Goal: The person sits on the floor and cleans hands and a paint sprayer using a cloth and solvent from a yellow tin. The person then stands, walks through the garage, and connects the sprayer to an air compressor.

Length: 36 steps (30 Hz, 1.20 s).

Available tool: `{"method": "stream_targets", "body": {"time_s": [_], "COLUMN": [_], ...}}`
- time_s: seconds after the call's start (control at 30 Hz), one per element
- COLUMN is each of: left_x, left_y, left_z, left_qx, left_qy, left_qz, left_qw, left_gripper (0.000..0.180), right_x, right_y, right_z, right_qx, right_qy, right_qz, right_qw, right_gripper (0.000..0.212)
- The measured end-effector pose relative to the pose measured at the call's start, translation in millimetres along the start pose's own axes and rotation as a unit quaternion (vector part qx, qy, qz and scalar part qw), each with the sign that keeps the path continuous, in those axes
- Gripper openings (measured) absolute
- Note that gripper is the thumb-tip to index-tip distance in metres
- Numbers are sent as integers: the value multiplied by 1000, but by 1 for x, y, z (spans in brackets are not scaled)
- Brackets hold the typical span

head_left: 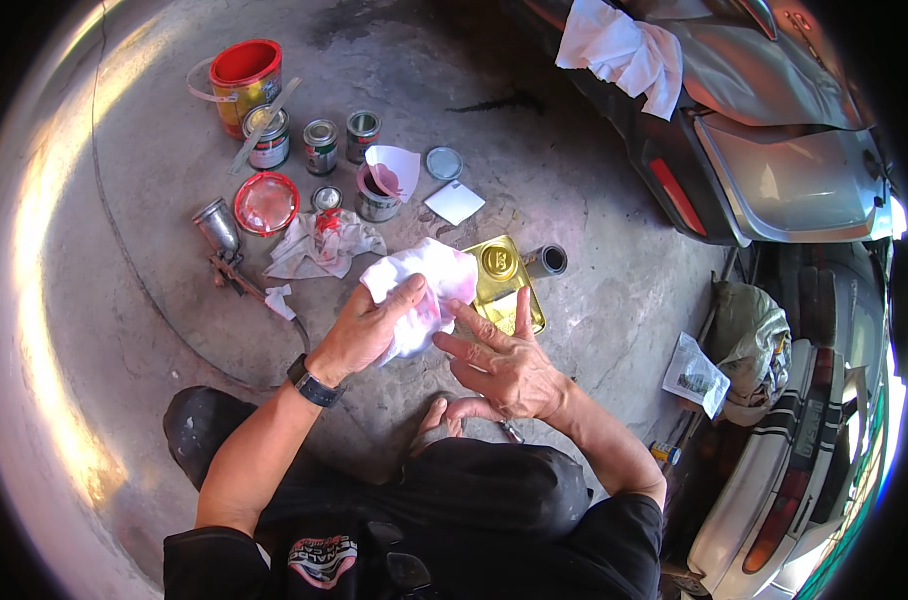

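In the middle of the picture my left hand [362,332] is closed on a white rag [429,285] with pink stains, the thumb lying on top of it. Just right of the rag, my right hand [514,372] has its fingers spread and holds nothing; one fingertip is at the rag's edge, and I cannot tell whether it touches. Beyond that hand lies a gold rectangular metal can [496,262] with a round cap. A small dark open can [549,260] is beside it. Left of the rag, a second crumpled rag [314,245] with red stains is on the floor.
A spray gun [219,232] with a hose lies at left. Behind are a red-rimmed bucket [246,85], several paint cans [321,146], a paper-lined pot [378,205], a red-edged lid [267,204] and a white card [455,203]. A silver car [779,180] and a loose bumper [764,470] are at right.
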<state>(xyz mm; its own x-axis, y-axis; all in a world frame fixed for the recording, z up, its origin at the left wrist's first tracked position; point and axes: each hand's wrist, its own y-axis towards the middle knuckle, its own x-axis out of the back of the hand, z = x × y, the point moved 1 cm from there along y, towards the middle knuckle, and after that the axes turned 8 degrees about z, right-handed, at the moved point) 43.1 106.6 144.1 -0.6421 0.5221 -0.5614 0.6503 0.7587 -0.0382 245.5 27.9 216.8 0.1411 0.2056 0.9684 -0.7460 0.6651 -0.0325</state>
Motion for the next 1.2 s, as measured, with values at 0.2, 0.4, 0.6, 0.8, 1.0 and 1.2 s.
{"method": "stream_targets", "body": {"time_s": [0.2, 0.4, 0.6, 0.8, 1.0, 1.2], "left_x": [-11, -12, -13, -12, -13, -4], "left_y": [-7, -8, -6, -11, -5, 3], "left_z": [-11, 9, 24, 0, 16, 8], "left_qx": [-24, 21, 51, 29, 48, 16], "left_qy": [210, 96, -87, -12, 76, 70], "left_qz": [50, -3, -81, 34, -12, -31], "left_qw": [976, 995, 992, 999, 996, 997], "left_gripper": [29, 31, 27, 31, 30, 33], "right_x": [-8, -22, -29, -19, -23, 1], "right_y": [1, 9, 12, 1, 6, 21], "right_z": [-3, 1, 0, -6, 1, 13], "right_qx": [39, 99, 123, 92, 125, 179], "right_qy": [44, -147, -248, -162, -202, 13], "right_qz": [-23, -20, -7, -45, -13, -19], "right_qw": [998, 984, 961, 981, 971, 984], "right_gripper": [59, 64, 71, 70, 70, 64]}}
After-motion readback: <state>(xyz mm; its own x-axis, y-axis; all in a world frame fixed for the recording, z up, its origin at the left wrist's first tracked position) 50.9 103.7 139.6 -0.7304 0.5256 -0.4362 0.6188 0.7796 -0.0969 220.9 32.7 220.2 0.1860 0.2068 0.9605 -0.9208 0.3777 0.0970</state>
